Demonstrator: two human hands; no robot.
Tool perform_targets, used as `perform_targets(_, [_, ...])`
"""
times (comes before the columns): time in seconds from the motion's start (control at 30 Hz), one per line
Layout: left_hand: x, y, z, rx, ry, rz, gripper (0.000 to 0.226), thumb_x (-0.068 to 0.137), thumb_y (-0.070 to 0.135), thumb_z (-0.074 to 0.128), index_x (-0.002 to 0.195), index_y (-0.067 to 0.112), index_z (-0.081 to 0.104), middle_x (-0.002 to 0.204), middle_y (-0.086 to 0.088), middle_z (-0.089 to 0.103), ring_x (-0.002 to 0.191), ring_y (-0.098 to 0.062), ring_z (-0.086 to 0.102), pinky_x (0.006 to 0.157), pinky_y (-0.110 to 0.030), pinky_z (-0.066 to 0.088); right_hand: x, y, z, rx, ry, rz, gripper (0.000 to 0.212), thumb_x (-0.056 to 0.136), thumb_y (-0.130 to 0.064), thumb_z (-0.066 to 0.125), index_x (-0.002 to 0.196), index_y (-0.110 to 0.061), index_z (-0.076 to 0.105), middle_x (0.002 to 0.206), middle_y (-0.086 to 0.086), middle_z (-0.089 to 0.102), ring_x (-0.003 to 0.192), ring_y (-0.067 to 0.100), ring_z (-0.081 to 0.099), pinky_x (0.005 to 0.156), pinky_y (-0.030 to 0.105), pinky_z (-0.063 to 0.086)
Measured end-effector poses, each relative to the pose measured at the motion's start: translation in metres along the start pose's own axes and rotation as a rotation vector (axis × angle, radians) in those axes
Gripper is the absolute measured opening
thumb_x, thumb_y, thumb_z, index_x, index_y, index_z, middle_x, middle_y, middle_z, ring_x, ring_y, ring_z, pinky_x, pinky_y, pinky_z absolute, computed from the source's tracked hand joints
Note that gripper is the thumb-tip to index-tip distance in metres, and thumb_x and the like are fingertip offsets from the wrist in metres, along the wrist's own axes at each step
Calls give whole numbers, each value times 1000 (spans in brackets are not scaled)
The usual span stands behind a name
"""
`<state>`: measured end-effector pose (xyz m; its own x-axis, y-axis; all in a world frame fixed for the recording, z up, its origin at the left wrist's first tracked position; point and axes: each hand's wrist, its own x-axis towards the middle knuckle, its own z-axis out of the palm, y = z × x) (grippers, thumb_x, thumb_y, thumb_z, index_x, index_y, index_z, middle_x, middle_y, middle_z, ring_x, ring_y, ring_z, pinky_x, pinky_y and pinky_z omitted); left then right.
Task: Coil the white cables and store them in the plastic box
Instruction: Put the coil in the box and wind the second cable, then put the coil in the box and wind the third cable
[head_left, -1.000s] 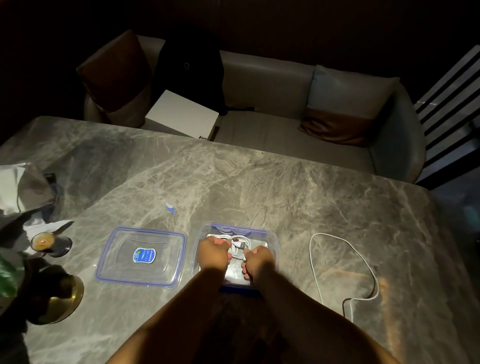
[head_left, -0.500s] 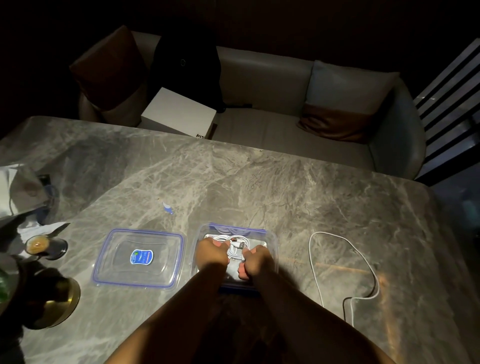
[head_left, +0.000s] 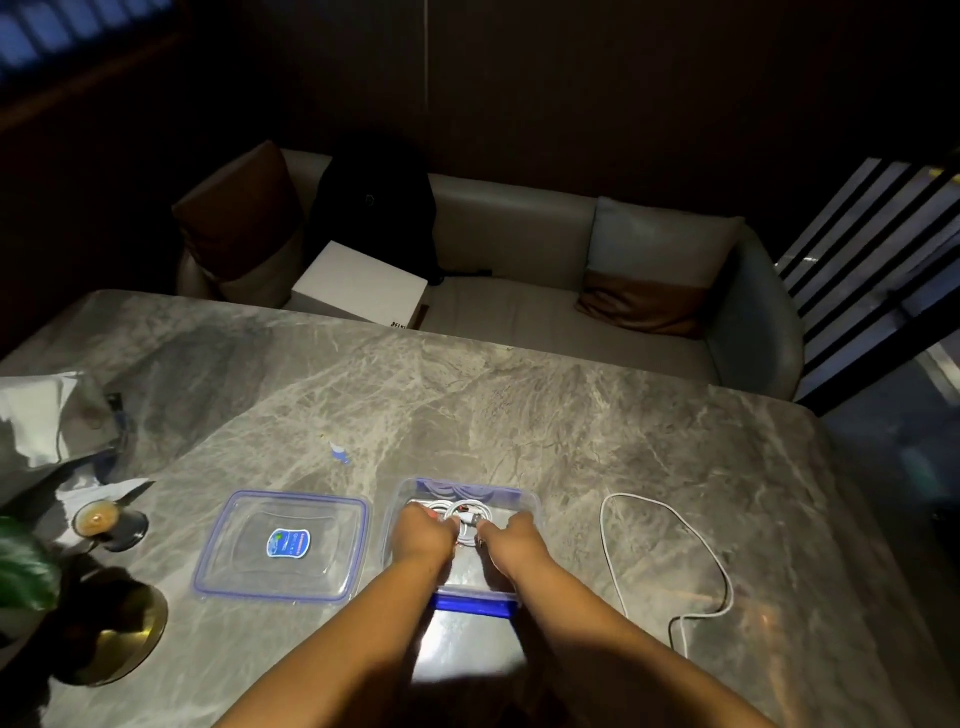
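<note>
The coiled white cable (head_left: 466, 512) is gripped inside the plastic box (head_left: 531, 501), along its far side, by the curled fingers of the left hand (head_left: 422, 538) and right hand (head_left: 511, 540). A loose white cable (head_left: 602, 525) is laid to the right.

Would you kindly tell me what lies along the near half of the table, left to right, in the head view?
Small glass, clear lid, plastic box, where left hand and right hand grip a coiled cable, loose white cable.
</note>
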<state>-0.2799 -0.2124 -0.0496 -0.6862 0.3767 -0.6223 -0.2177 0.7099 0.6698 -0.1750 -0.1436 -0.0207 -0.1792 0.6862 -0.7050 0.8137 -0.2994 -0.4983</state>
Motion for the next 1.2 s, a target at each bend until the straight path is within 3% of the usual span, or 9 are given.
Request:
perform_targets(0.07, [-19, 10, -10, 43, -6, 59, 18, 74, 18, 76, 81, 11, 61, 80, -12, 72, 78, -32, 72, 74, -39, 59, -10, 2, -5, 27, -22, -66, 78, 93, -44, 58, 152, -7, 22, 145, 17, 50, 129, 33, 53, 106, 36, 44])
perform_targets(0.17, [-42, 16, -21, 116, -45, 189, 23, 82, 23, 75, 92, 12, 58, 91, -10, 69, 85, -27, 67, 74, -30, 49, -25, 8, -12, 85, -24, -167, 72, 90, -46, 61, 146, -14, 31, 138, 12, 56, 123, 29, 57, 104, 40, 48])
perform_targets(0.3, [-69, 14, -34, 168, -164, 387, 23, 82, 23, 77, 93, 14, 59, 82, 1, 65, 80, -19, 65, 79, -39, 58, -50, 15, -27, 105, -38, -327, 56, 88, -47, 65, 131, -24, 38, 103, 0, 61, 95, 20, 64, 83, 33, 54])
perform_targets(0.4, [-85, 8, -42, 257, -202, 527, 26, 81, 26, 76, 103, 18, 63, 93, 3, 69, 87, -15, 67, 83, -39, 58, -63, 27, -36, 53, -23, -433, 60, 83, -48, 70, 130, -26, 39, 96, -5, 60, 85, 12, 62, 77, 27, 53])
perform_targets(0.53, [-107, 3, -50, 397, -193, 656, 35, 83, 28, 73, 115, 21, 62, 109, 4, 70, 98, -10, 65, 88, -28, 53, -78, 46, -45, -103, -7, -531, 79, 66, -66, 67, 133, -32, 40, 120, -3, 61, 106, 12, 63, 94, 37, 55])
perform_targets(0.7, [-133, -4, -58, 601, -146, 705, 58, 80, 31, 72, 134, 20, 53, 130, 0, 62, 117, -19, 60, 98, -31, 48, -108, 61, -57, -348, -12, -591, 87, 71, -60, 67, 145, -29, 33, 132, 6, 50, 123, 23, 53, 105, 39, 45])
perform_targets(0.8, [-147, -9, -60, 691, -143, 727, 52, 82, 32, 70, 130, 20, 54, 128, -3, 62, 115, -22, 61, 94, -31, 50, -121, 66, -61, -434, 17, -590, 85, 74, -55, 67, 146, -26, 32, 135, 9, 48, 126, 26, 52, 106, 40, 45])
perform_targets(1.0, [-157, -12, -58, 959, -101, 832, 56, 88, 33, 64, 138, 16, 44, 138, -9, 53, 122, -27, 55, 100, -38, 48, -137, 70, -68, -504, 52, -584, 76, 77, -48, 70, 142, -25, 38, 137, 7, 53, 121, 25, 57, 101, 37, 48])
perform_targets(1.2, [-163, -11, -51, 1042, -83, 851, 52, 90, 28, 63, 138, 18, 45, 136, -7, 55, 120, -25, 56, 101, -38, 49, -140, 76, -72, -542, 71, -555, 72, 79, -43, 71, 141, -22, 39, 138, 10, 52, 122, 27, 55, 100, 37, 48])
